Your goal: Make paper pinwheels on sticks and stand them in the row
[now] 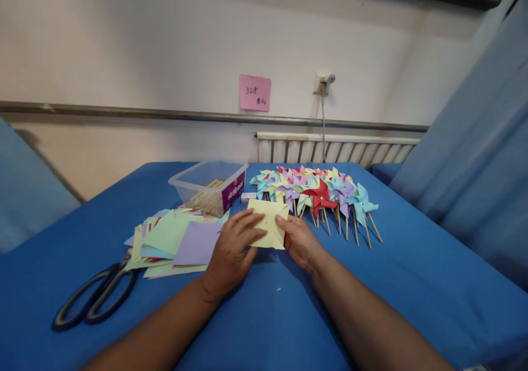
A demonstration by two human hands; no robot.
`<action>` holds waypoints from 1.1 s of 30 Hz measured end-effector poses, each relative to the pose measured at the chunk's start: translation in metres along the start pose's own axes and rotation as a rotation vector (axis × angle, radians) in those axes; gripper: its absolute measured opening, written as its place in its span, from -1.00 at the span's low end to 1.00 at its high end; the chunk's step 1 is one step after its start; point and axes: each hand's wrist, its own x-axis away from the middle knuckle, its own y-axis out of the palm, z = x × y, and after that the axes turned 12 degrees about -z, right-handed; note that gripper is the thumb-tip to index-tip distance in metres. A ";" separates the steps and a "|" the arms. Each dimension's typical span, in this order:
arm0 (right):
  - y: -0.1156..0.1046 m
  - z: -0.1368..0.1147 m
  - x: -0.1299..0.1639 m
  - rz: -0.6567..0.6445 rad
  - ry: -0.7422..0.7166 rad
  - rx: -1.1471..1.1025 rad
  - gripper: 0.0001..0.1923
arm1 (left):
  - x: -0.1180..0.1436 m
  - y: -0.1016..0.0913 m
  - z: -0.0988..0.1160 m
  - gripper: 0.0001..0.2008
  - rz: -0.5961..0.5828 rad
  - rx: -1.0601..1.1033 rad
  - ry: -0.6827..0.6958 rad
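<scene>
Head view, single frame. Both hands work one yellow sheet [270,223] on the blue table [412,283], just in front of centre. Left hand [231,252] lies on the sheet's left edge, fingers spread flat and pinning it; right hand [299,241] pinches the right edge between thumb and fingers. Hands sit close together, each clamped on the same sheet, not touching each other. Sheet shows a fold or a cut toward its middle; which of the two I cannot tell.

Judgement: step in hand is the folding of a cut square, corners being brought to the middle, as for a pinwheel. No stick or pin is on the sheet yet.

From the sheet:
- 9 o'clock: paper stack [173,239], mixed colours, purple square on top, touching the left hand's side.
- 8 o'clock: scissors [97,294], black handles, lying shut, apart from the hands.
- 11 o'clock: clear tub [210,186], holding what look like thin sticks.
- 1 o'clock: pinwheels [315,195], finished, in a row on sticks, a red one in front.
- 12 o'clock, on the wall: pink note [254,92]; writing too small to read.

Next move, judged: keep the left hand pressing so the sheet stays flat while the right folds a corner inward; a stick from the tub would call for a reach to 11 o'clock.
</scene>
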 end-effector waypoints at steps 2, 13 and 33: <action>-0.003 0.004 -0.003 0.052 -0.038 -0.012 -0.65 | 0.001 0.001 -0.006 -0.60 0.107 0.103 -0.166; -0.002 0.017 -0.003 0.109 -0.136 -0.044 -0.68 | 0.003 0.005 -0.011 -0.71 0.111 1.305 -0.658; -0.002 0.025 0.002 0.132 0.016 0.171 -0.73 | 0.002 -0.002 -0.015 -0.71 0.325 1.224 -0.742</action>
